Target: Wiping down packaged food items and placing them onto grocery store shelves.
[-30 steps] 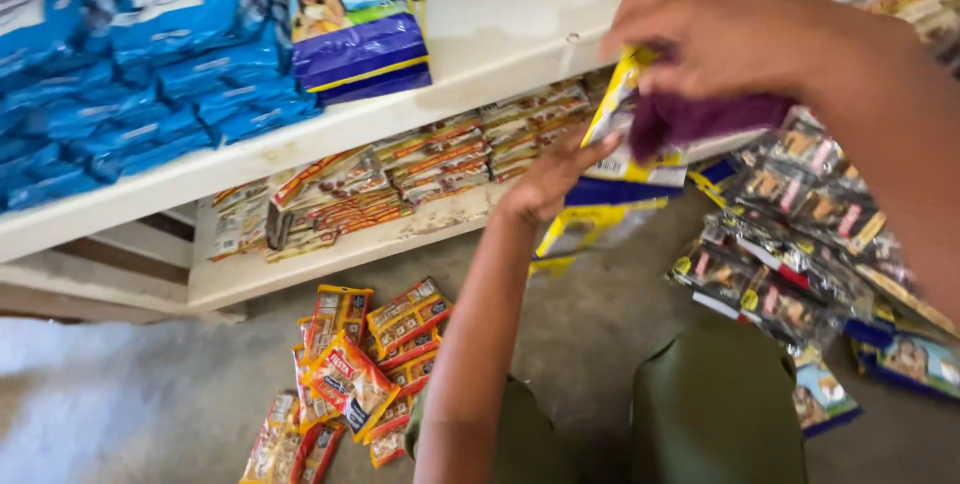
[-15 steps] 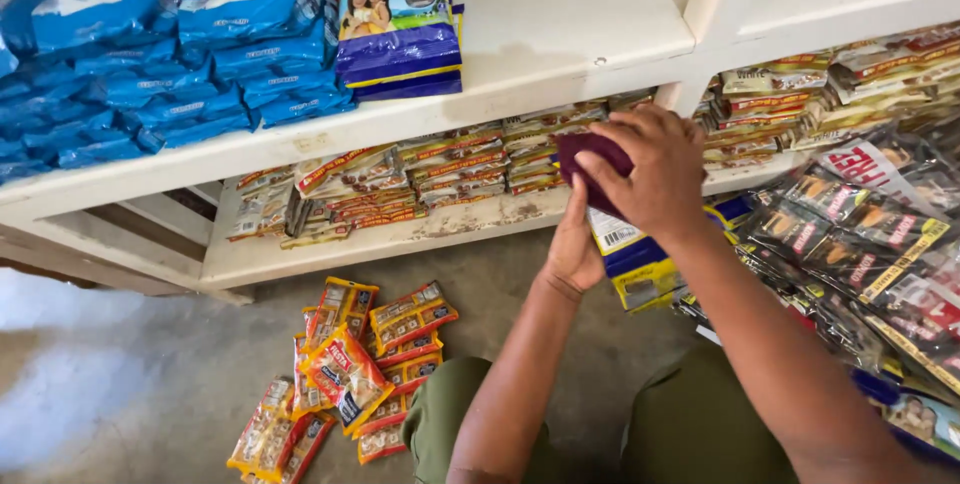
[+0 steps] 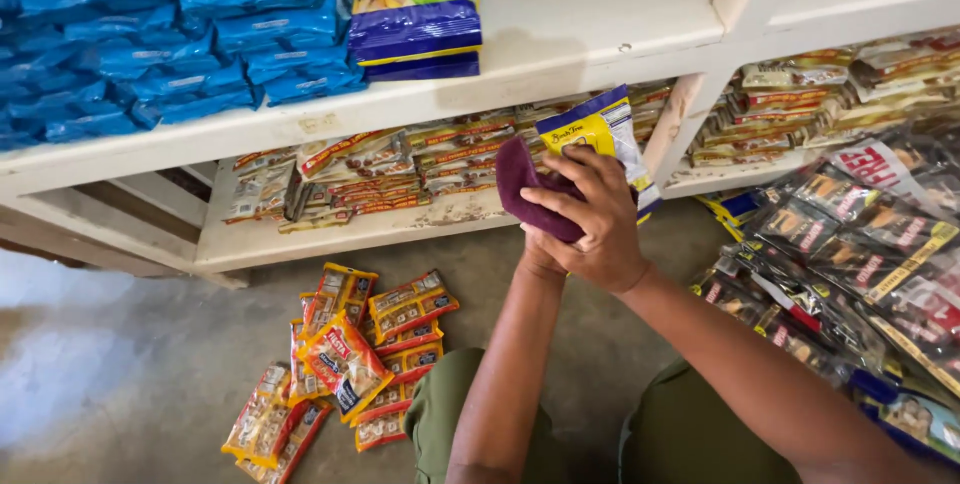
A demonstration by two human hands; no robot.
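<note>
Purple cloth [image 3: 535, 189] is being pressed by my right hand [image 3: 590, 219] against the yellow packet [image 3: 600, 134], which my mostly hidden left hand [image 3: 538, 262] is gripping from below, level with the lower shelf's front edge [image 3: 400, 229], so I am judging the wiping underway, with orange packets [image 3: 345, 359] on the floor waiting.

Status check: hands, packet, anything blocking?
Right hand pressing maroon cloth on yellow packet. Left hand behind, supporting packet. Nothing between hands and the white shelf.

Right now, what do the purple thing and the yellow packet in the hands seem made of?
Purple cloth: soft matte fabric, apparently; it folds limply under the right hand. Yellow packet: thin glossy plastic film, likely; it shines and crinkles. The left hand is mostly hidden.
</note>
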